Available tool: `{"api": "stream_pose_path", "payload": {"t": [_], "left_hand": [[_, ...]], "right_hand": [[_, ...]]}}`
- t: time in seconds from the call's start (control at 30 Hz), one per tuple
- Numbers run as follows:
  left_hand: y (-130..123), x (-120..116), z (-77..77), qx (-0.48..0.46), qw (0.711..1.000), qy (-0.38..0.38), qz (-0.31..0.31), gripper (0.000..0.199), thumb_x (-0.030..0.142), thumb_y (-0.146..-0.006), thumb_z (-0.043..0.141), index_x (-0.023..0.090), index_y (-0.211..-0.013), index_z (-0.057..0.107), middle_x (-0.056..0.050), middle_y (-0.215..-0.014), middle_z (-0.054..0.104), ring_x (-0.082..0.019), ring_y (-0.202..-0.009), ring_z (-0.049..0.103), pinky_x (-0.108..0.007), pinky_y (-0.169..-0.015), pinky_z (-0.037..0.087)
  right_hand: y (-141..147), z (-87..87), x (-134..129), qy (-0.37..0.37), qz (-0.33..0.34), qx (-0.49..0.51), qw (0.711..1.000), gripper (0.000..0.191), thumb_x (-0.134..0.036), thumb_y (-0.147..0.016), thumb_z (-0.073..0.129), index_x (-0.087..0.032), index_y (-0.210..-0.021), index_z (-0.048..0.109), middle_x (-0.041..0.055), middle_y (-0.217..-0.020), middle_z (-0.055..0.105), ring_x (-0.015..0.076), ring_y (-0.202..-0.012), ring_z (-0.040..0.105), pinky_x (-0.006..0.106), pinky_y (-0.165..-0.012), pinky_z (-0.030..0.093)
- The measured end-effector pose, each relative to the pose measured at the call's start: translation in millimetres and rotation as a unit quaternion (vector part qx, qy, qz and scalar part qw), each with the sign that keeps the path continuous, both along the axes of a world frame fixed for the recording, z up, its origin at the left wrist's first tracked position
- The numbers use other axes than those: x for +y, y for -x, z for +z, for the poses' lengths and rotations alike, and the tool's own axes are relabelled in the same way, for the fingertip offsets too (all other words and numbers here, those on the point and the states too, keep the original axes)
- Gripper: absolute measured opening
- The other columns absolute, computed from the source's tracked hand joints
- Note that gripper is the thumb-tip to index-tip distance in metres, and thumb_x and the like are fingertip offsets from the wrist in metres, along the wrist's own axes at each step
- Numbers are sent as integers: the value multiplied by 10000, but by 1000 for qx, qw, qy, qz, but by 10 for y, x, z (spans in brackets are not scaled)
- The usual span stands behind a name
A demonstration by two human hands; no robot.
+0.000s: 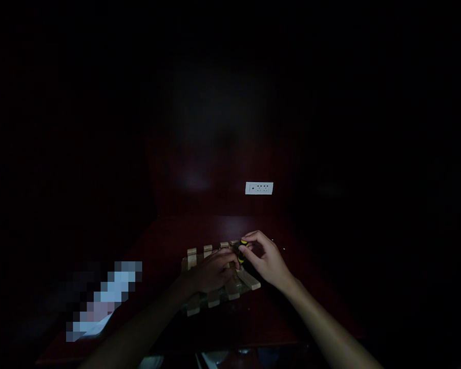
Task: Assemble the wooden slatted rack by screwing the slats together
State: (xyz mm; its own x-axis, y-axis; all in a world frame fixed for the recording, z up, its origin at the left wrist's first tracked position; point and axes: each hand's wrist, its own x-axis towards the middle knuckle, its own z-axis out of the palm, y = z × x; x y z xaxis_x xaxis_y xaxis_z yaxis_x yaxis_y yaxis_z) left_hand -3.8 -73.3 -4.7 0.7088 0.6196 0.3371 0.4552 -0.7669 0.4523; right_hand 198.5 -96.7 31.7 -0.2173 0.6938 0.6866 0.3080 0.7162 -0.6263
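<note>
A small frame of pale wooden slats (192, 305) lies on the dark red table, its strips side by side across darker crosspieces. Over its middle rests my left hand (213, 271), fingers stretched toward the frame's right end. My right hand (265, 256) is closed on the black-and-yellow handle of a screwdriver (243, 251), held nearly upright with its lower end by my left fingertips. Beneath it, the rightmost slat (249, 279) sits at a slant to the others. The screwdriver's tip and whatever it touches are too dark to make out.
A lit, pixelated device (113, 292) lies at the left of the table (269, 328). On the back wall is a white power socket (259, 188). Tiny bright specks dot the table behind my right hand. Pale objects (211, 359) show below the front edge; the surroundings are very dark.
</note>
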Motion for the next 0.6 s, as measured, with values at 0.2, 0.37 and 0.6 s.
{"api": "stream_pose_path", "payload": {"t": [0.2, 0.37, 0.6], "left_hand": [[-9, -21, 26, 1, 1000, -1, 3, 244, 127, -838, 417, 216, -998, 578, -47, -1088, 595, -200, -1019, 549, -338, -931, 424], [-16, -39, 50, -1, 1000, 0, 8, 253, 116, -815, 430, 213, -990, 585, -54, -1099, 588, -201, -1026, 545, -339, -943, 420], [-14, -14, 21, -13, 1000, 3, -1, 267, 100, -799, 436, 217, -988, 584, -42, -1101, 583, -195, -1055, 534, -320, -957, 409]], "right_hand": [[0, -30, -10, 19, 40, 23, 999, 134, -220, -904, 546, -220, -1035, 575, 75, -1098, 639, 183, -1014, 622, 327, -860, 521], [-30, -53, 12, 11, 6, 9, 1000, 122, -257, -878, 596, -215, -993, 605, 63, -993, 657, 185, -917, 642, 326, -811, 531], [-38, 16, -42, 8, 26, -1, 1000, 161, -216, -896, 559, -223, -1049, 611, 73, -1106, 654, 188, -1030, 623, 326, -868, 513]]}}
